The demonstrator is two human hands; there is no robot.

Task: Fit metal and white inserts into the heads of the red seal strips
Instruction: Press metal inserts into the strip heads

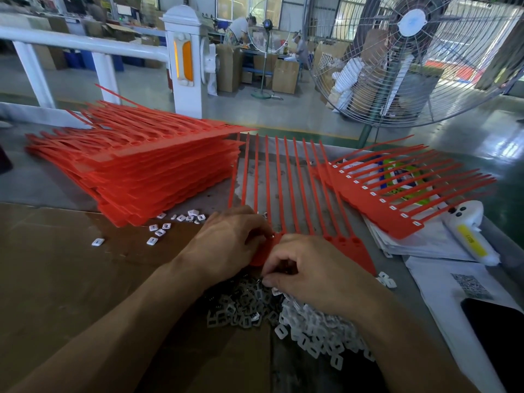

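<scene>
- So, biggest thing first: the grey worktable (pixel 51 182), with a brown cardboard sheet (pixel 71 279) covering its near left part.
- Huge stack of red seal strips (pixel 158 165) sits far left on the table, tails pointing away to the left.
- Finished-looking sheet of strips (pixel 382 205) lies on the right over some papers (pixel 425 242), white inserts showing in its row of heads.
- Sheet being worked on (pixel 286 188) is dead centre, tails fanned away from the person, heads at the near edge under both hands.
- Left hand (pixel 226 242) rests on the head end, fingers curled down onto it, gripping the red plastic.
- Right hand (pixel 314 270) is curled just beside it, fingertips pinching something small at the heads; can't tell which kind of insert.
- Pile of metal inserts (pixel 241 307) right below the hands, white inserts (pixel 314 330) heaped touching it on the right.
- A few loose white pieces (pixel 158 231) are scattered near the stack.
</scene>
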